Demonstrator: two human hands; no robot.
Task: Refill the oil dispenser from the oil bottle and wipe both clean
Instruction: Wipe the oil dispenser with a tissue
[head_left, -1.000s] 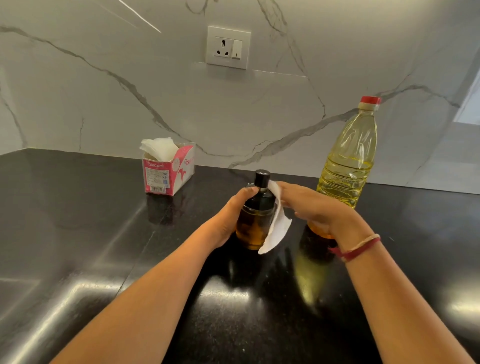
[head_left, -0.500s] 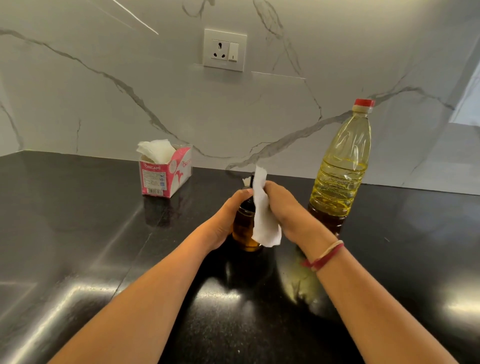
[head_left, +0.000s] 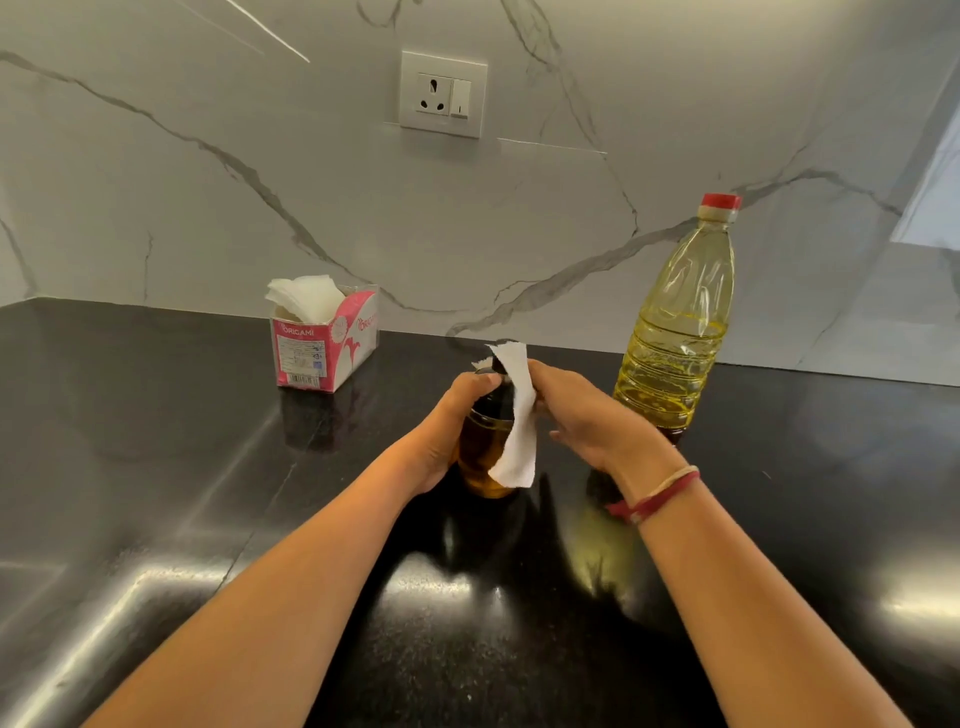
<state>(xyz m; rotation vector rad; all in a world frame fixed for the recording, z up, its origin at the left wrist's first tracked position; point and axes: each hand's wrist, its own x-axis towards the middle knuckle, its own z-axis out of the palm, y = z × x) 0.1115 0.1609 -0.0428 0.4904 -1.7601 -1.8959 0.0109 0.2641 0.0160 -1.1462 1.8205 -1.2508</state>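
Note:
A small glass oil dispenser (head_left: 483, 447) with amber oil and a black top stands on the black counter (head_left: 208, 467) in the middle. My left hand (head_left: 447, 431) grips its left side. My right hand (head_left: 587, 415) pinches a white tissue (head_left: 517, 415) against the dispenser's top and right side; the tissue hangs down over the glass and hides most of the black cap. The tall plastic oil bottle (head_left: 680, 322), red cap on, stands upright just behind my right hand.
A pink tissue box (head_left: 324, 343) with white tissues sticking out sits at the back left near the marble wall. A wall socket (head_left: 442, 93) is above. Bare counter stretches left and right of my arms.
My right hand has drawn the tissue from the dispenser's side up over its cap, hiding the cap. The left hand keeps its grip. The view shifted slightly.

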